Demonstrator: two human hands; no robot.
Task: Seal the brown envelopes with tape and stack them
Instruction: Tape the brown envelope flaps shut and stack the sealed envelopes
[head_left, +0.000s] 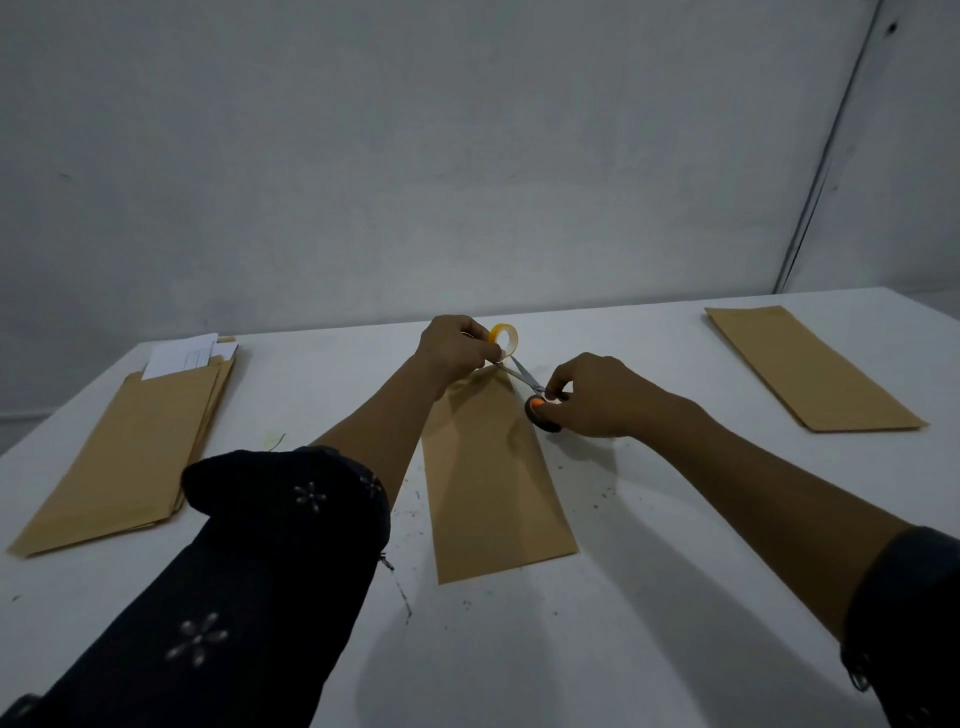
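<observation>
A long brown envelope (493, 483) lies lengthwise in the middle of the white table (623, 597). My left hand (454, 348) holds a yellowish roll of clear tape (505, 338) above the envelope's far end. My right hand (597, 397) grips scissors (535, 395) with black and orange handles. The blades point toward the tape just below the roll. Whether a strip of tape reaches the envelope is too small to tell.
A pile of brown envelopes (130, 447) with white paper (182, 356) sticking out of the far end lies at the left. A small stack of brown envelopes (810, 369) lies at the far right. A grey wall stands behind the table.
</observation>
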